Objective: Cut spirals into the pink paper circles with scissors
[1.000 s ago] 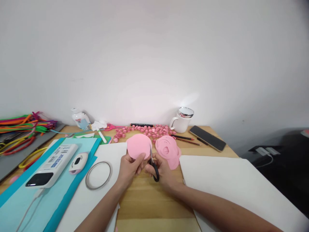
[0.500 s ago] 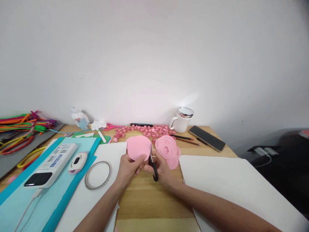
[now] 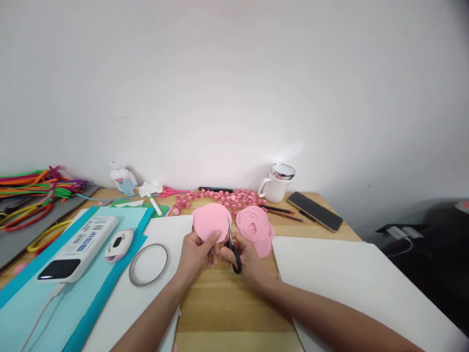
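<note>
Between thumb and fingers, my left hand (image 3: 200, 249) pinches the lower edge of a round piece of pink paper (image 3: 211, 221). My right hand (image 3: 244, 256) grips a pair of black-handled scissors (image 3: 235, 256), whose blades point away from me along the right edge of that paper. Whether the blades are apart is too small to tell. Just right of the scissors lies a stack of pink paper rounds (image 3: 254, 227), some with curved cuts. Behind the hands, many small rolled pink paper pieces (image 3: 234, 198) are spread over the wooden table (image 3: 234, 308).
White sheets (image 3: 337, 274) lie on both sides. At left are a power bank (image 3: 80, 249), a small white device (image 3: 118, 245), a ring of tape (image 3: 148, 264), a bottle (image 3: 123, 180) and pipe cleaners (image 3: 36, 186). A mug (image 3: 277, 183), pencils (image 3: 280, 210) and a phone (image 3: 315, 210) sit at back right.
The pink paper has turned slightly in my left hand and its outline looks rounder. The scissors have shifted a little against its right edge.
</note>
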A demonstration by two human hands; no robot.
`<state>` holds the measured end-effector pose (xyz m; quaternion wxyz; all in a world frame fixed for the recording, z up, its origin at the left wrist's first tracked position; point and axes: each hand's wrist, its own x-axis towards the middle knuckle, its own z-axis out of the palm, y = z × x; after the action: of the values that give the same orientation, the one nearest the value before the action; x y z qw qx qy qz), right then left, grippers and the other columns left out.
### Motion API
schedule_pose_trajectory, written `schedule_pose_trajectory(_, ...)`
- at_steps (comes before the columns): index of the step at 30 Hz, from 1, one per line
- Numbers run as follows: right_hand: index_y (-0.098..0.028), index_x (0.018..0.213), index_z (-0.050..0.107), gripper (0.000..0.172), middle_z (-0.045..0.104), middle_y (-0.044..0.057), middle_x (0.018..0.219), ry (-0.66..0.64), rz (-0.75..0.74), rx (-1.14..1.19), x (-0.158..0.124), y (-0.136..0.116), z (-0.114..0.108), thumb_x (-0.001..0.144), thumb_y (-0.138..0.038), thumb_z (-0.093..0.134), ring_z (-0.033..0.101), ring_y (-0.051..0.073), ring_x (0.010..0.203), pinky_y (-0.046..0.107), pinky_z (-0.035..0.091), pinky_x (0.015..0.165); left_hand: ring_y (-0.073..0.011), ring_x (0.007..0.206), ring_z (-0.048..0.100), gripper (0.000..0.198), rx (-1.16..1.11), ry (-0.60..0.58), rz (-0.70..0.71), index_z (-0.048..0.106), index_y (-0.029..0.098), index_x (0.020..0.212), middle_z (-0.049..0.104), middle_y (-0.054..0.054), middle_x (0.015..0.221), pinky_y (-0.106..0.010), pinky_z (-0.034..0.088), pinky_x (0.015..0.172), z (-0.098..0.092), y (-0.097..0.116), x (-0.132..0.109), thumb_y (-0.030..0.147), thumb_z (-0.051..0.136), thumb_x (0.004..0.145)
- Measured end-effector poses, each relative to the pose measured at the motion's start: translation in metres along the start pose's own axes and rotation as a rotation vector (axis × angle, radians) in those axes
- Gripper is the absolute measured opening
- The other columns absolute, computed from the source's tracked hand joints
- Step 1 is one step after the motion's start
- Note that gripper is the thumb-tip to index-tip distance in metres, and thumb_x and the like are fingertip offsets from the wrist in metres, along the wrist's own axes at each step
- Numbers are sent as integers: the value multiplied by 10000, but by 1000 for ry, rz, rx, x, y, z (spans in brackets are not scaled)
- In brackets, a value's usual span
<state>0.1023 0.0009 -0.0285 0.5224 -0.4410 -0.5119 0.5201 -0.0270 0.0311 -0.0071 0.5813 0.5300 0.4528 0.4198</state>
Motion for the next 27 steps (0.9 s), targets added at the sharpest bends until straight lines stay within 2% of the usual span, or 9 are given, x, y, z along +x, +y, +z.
schedule_pose_trajectory(7, -189, 670, 458, 355, 384, -69, 540, -13, -13, 79, 3, -3, 0, 605, -409, 730, 380, 89, 501, 206, 307, 466, -35, 265, 302, 420, 38, 81, -72, 484, 138, 382, 410, 46, 290, -177, 172, 305, -3, 2, 1, 410, 680, 635)
schedule_pose_trajectory(12, -192, 710, 463, 369, 421, -49, 605, -28, -10, 85, 5, -4, -3, 597, -408, 739, 383, 99, 543, 221, 308, 500, -31, 266, 298, 410, 50, 64, -99, 480, 137, 400, 413, 51, 317, -174, 163, 303, -6, 3, 3, 410, 684, 628)
schedule_pose_trajectory(21, -191, 734, 474, 323, 447, -57, 556, -5, 33, 51, 2, -1, 0, 641, -401, 700, 366, 86, 482, 215, 292, 456, -49, 264, 348, 426, 30, -15, -44, 530, 137, 457, 456, 35, 309, -172, 221, 311, -8, 1, 2, 461, 593, 726)
schedule_pose_trajectory(27, -185, 724, 473, 315, 452, -57, 532, -15, 25, 60, 0, 6, 0, 654, -399, 692, 355, 81, 467, 208, 285, 439, -50, 273, 356, 390, 29, 1, -56, 540, 132, 439, 463, 33, 313, -176, 225, 311, -5, 2, 1, 425, 656, 669)
